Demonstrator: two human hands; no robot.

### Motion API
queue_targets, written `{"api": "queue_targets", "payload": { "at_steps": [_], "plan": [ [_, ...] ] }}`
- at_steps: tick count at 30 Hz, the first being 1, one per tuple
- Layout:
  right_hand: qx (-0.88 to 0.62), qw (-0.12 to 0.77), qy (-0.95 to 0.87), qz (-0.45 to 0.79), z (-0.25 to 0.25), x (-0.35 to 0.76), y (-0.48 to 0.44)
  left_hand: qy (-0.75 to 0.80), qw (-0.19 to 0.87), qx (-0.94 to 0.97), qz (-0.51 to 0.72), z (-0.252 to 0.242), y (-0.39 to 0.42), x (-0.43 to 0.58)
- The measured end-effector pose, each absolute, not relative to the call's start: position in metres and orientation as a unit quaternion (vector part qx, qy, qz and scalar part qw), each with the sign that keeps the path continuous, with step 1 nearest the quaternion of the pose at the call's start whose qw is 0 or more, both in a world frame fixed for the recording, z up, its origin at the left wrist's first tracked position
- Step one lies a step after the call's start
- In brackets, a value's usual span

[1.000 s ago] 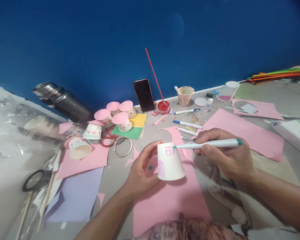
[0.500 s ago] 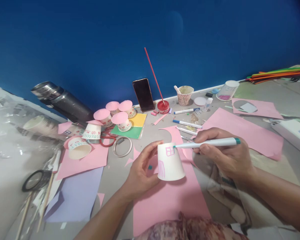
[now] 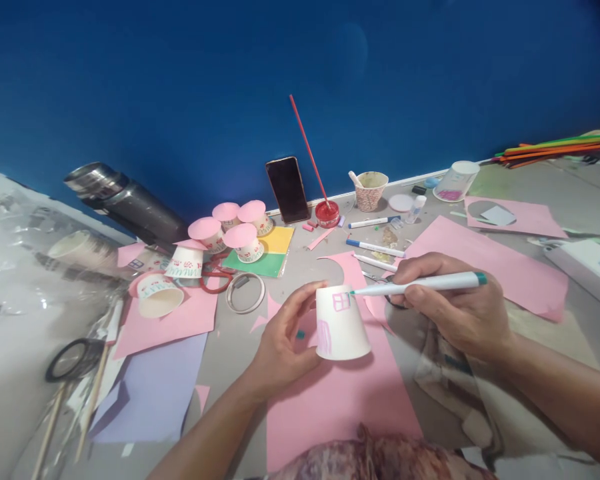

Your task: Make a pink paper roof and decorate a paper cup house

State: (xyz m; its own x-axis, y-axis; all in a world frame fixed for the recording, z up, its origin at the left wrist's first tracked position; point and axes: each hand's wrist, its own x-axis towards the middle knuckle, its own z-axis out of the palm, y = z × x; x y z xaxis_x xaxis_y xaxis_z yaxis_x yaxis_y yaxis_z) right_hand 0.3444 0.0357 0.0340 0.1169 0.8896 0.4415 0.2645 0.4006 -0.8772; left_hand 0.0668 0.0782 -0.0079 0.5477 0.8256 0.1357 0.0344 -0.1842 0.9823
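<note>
Head view: paper cup (image 3: 341,325) in left hand (image 3: 283,343)

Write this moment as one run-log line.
left hand: holds upturned paper cup | right hand: holds teal marker, tip at cup | under cup: pink paper

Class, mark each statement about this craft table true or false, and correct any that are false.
1. The left hand holds an upturned white paper cup on a pink sheet. True.
2. The right hand holds scissors. False: it holds a marker, with the tip at the cup's top edge.
3. A pink window is drawn on the cup. True.
4. The phone lies flat, screen up. False: it stands leaning against the blue wall.
</note>
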Motion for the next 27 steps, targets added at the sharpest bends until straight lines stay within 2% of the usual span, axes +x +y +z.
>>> {"api": "queue_targets", "payload": {
  "at_steps": [27],
  "plan": [
    [-0.505, 0.556, -0.612, 0.249, 0.0332, 0.3441, 0.0371, 0.317, 0.477, 0.739, 0.356, -0.0021, 0.0747, 0.0684]
  ]
}}
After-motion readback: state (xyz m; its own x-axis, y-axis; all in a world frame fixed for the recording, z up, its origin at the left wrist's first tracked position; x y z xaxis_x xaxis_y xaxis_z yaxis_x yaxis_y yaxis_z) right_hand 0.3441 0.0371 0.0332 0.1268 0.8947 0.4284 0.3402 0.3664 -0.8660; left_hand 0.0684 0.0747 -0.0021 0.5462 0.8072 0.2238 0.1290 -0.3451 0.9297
